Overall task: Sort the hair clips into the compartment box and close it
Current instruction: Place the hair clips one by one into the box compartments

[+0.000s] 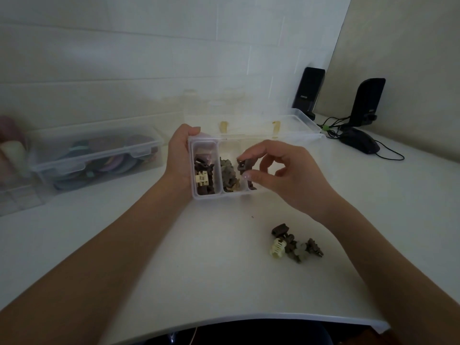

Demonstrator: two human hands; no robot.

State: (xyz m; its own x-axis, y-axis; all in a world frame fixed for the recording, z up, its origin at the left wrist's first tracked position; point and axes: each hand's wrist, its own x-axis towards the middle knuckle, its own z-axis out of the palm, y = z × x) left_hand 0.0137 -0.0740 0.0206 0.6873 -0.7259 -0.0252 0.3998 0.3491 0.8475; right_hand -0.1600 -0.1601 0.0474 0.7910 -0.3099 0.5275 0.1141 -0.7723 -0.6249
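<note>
White bench ran up to a pale tiled wall, and near the middle of it sat the clear box with its lid folded open behind. Three compartments showed. In the left one lay dark brown clips with one cream clip on top; in the middle one lay a grey-green heap, too dim to separate. Most of the right compartment was hidden by the right hand. That hand hovered over it, thumb and forefinger pinched on a dark clip, the other fingers curled loosely. The left hand was wrapped against the box's left wall, its thumb hooked over the far corner.

Nearer the bench edge, well apart from the box, lay the loose clips: several brown ones, a cream one and a pale translucent one, touching in a small pile under the right forearm's line.

To the left stood a latched clear bin holding round coloured things, blurred beyond telling. Left of it, pink and white shapes were cut off by the frame. At the far right stood two black speakers, their cables tangled beside a black mouse. Something dark filled the bottom edge below the bench, unreadable.
</note>
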